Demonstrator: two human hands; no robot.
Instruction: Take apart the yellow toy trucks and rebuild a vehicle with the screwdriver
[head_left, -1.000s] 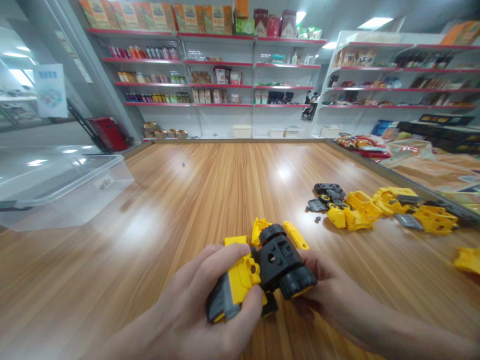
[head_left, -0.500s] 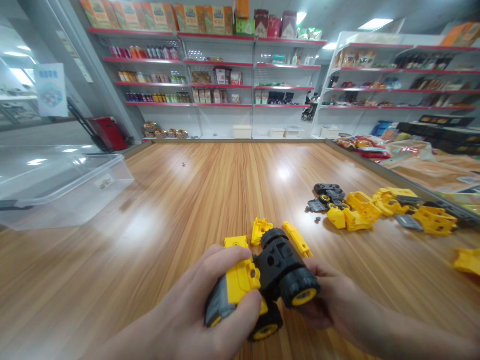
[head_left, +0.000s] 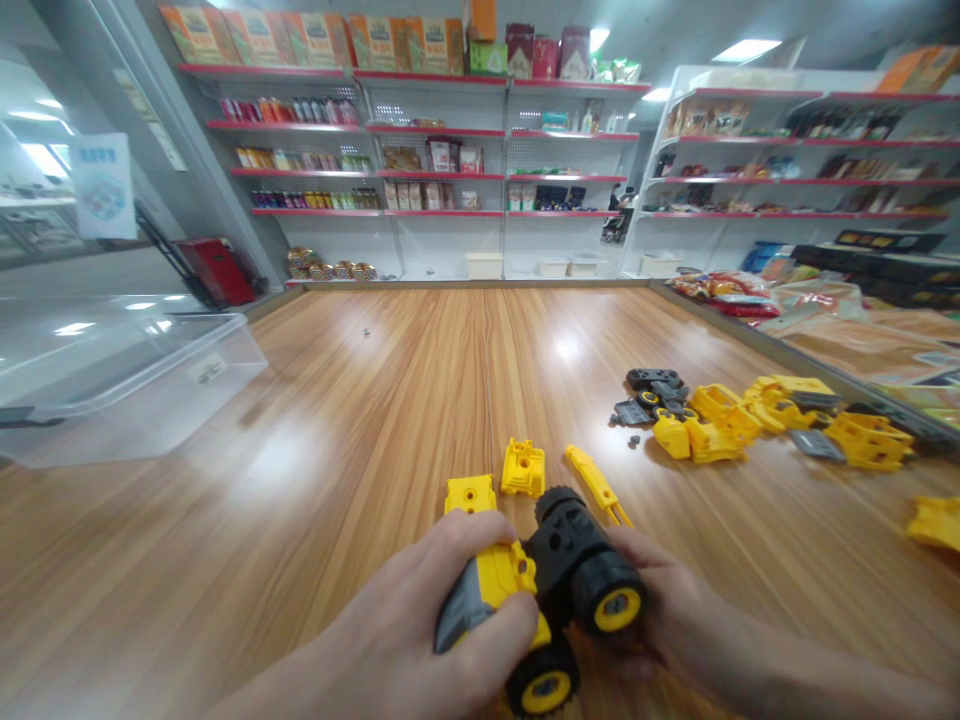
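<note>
I hold a yellow and black toy truck (head_left: 559, 590) with black wheels just above the wooden table (head_left: 375, 420). My left hand (head_left: 420, 630) is wrapped round its yellow and grey cab end. My right hand (head_left: 675, 620) grips the black chassis end from the right, fingers curled under it. Just beyond the truck lie three loose yellow parts: a block (head_left: 470, 494), a second block (head_left: 523, 468) and a long arm piece (head_left: 598, 484).
A heap of yellow and dark grey toy parts (head_left: 750, 420) lies at the right, with one more yellow piece (head_left: 936, 522) at the far right edge. A clear plastic bin (head_left: 112, 380) stands at the left. Store shelves (head_left: 450, 150) line the back.
The truck has rolled over in my hands, so its yellow wheel hubs now face me. It has come slightly closer to me and lower in view.
</note>
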